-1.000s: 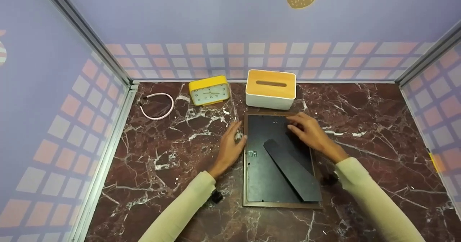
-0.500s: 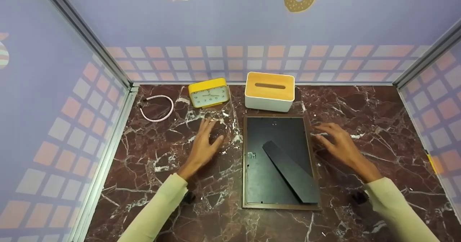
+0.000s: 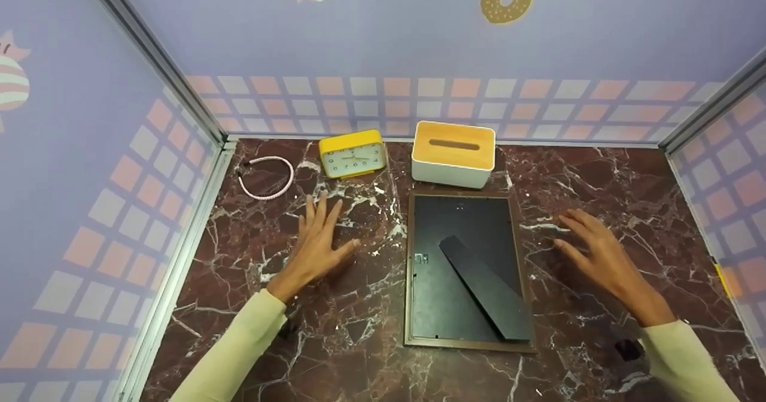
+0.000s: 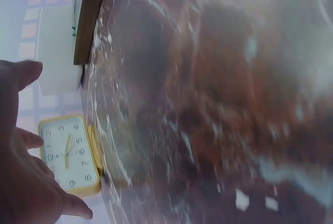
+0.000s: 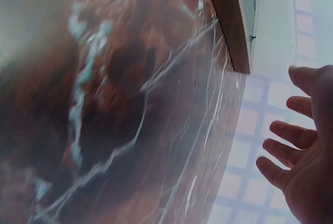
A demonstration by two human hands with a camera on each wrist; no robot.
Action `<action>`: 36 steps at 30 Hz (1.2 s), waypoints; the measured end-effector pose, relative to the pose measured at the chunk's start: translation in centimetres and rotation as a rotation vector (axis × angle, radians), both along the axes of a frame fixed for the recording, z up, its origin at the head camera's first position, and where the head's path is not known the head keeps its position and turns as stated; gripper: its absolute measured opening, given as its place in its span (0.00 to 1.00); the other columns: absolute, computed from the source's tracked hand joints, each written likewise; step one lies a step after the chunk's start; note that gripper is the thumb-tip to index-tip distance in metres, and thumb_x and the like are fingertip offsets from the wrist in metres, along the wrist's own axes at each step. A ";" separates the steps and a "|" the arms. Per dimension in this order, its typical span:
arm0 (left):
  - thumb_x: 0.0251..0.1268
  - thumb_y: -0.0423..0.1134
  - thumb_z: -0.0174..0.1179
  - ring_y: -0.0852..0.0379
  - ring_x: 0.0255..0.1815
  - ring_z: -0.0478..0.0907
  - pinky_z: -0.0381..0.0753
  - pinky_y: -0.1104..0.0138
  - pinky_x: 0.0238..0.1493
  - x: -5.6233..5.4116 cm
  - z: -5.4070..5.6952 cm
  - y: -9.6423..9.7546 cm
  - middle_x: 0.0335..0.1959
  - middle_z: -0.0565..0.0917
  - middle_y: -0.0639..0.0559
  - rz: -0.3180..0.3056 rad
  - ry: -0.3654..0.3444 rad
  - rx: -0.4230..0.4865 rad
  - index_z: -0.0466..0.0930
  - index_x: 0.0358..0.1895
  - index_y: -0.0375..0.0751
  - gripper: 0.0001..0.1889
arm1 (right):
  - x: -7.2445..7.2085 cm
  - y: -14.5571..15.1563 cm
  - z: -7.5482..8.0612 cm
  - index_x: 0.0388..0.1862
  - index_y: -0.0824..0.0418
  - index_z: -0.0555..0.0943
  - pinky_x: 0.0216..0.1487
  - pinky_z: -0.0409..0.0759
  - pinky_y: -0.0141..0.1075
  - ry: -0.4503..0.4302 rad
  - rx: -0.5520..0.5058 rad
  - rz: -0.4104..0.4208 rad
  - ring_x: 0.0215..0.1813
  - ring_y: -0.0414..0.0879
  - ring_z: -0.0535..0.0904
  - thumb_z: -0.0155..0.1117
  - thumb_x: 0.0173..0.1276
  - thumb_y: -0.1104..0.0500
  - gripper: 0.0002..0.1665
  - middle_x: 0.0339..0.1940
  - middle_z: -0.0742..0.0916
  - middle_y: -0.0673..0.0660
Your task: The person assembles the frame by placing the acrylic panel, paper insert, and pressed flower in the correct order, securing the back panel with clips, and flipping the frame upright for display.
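Note:
A picture frame (image 3: 437, 294) lies face down on the marbled tabletop, its black back and slanted stand leg (image 3: 488, 291) uppermost, with a thin brown wooden border. To its left, my left hand (image 3: 317, 249) is spread and holds nothing, its fingers pointing toward the yellow alarm clock (image 3: 353, 158). On the frame's other side, my right hand (image 3: 604, 258) is apart from it, fingers relaxed and nothing in them. The left wrist view shows the hand (image 4: 31, 166) beside the clock face (image 4: 67, 153). In the right wrist view, the frame's brown edge (image 5: 231, 21) rises past the fingertips.
Behind the picture frame stands a white tissue box (image 3: 452, 171) with a wood-coloured slotted lid. A pale headband (image 3: 291, 177) lies at the back left. Patterned walls (image 3: 383, 43) close the table in at the back and both sides.
Both hands have let go of the picture frame and moved apart, the left hand leftward and the right hand rightward. The picture frame stays flat in the same place.

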State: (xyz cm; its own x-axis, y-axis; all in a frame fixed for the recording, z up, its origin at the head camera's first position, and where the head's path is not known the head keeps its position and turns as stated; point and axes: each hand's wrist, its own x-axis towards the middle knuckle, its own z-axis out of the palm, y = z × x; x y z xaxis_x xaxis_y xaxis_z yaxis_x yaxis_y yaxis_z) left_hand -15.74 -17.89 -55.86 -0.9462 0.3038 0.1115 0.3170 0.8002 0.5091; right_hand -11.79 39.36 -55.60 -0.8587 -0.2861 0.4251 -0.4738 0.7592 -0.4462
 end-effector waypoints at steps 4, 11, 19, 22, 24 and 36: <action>0.73 0.66 0.67 0.23 0.89 0.26 0.37 0.21 0.81 -0.1 0.2 -1.0 0.91 0.34 0.32 0.002 0.000 -0.117 0.48 0.92 0.42 0.56 | 0.4 0.9 -0.1 0.77 0.72 0.77 0.74 0.62 0.82 -0.015 0.091 -0.026 0.79 0.82 0.65 0.82 0.64 0.62 0.43 0.79 0.74 0.79; 0.69 0.75 0.63 0.25 0.89 0.23 0.24 0.22 0.79 0.2 0.7 -2.0 0.92 0.30 0.35 0.009 0.005 -0.214 0.44 0.93 0.49 0.61 | 1.7 1.8 -0.3 0.92 0.58 0.58 0.82 0.37 0.81 -0.124 0.202 -0.079 0.88 0.80 0.46 0.76 0.73 0.40 0.59 0.88 0.59 0.78; 0.63 0.77 0.66 0.21 0.89 0.27 0.28 0.16 0.75 0.4 0.6 -2.8 0.92 0.35 0.34 0.052 0.055 -0.279 0.49 0.93 0.54 0.61 | 2.8 2.4 0.2 0.95 0.49 0.39 0.74 0.26 0.87 -0.188 0.299 -0.149 0.89 0.78 0.32 0.71 0.71 0.27 0.71 0.93 0.44 0.69; 0.62 0.77 0.67 0.21 0.89 0.29 0.29 0.15 0.75 0.5 0.4 -3.1 0.92 0.38 0.34 0.058 0.073 -0.291 0.52 0.92 0.53 0.61 | 3.0 2.4 0.2 0.95 0.51 0.35 0.73 0.22 0.87 -0.235 0.316 -0.162 0.89 0.75 0.26 0.72 0.70 0.28 0.75 0.93 0.39 0.68; 0.61 0.78 0.67 0.21 0.89 0.29 0.28 0.16 0.75 0.6 0.2 -3.3 0.92 0.38 0.35 0.057 0.071 -0.298 0.53 0.92 0.53 0.61 | 3.2 2.4 0.1 0.94 0.53 0.33 0.71 0.20 0.87 -0.267 0.326 -0.171 0.89 0.74 0.23 0.72 0.70 0.27 0.76 0.92 0.37 0.68; 0.64 0.79 0.63 0.21 0.89 0.26 0.25 0.17 0.76 -0.2 0.2 -4.4 0.93 0.36 0.36 0.056 0.066 -0.312 0.52 0.92 0.55 0.59 | 2.7 1.7 0.0 0.95 0.53 0.35 0.69 0.21 0.89 -0.316 0.329 -0.231 0.87 0.78 0.24 0.66 0.74 0.26 0.71 0.91 0.38 0.71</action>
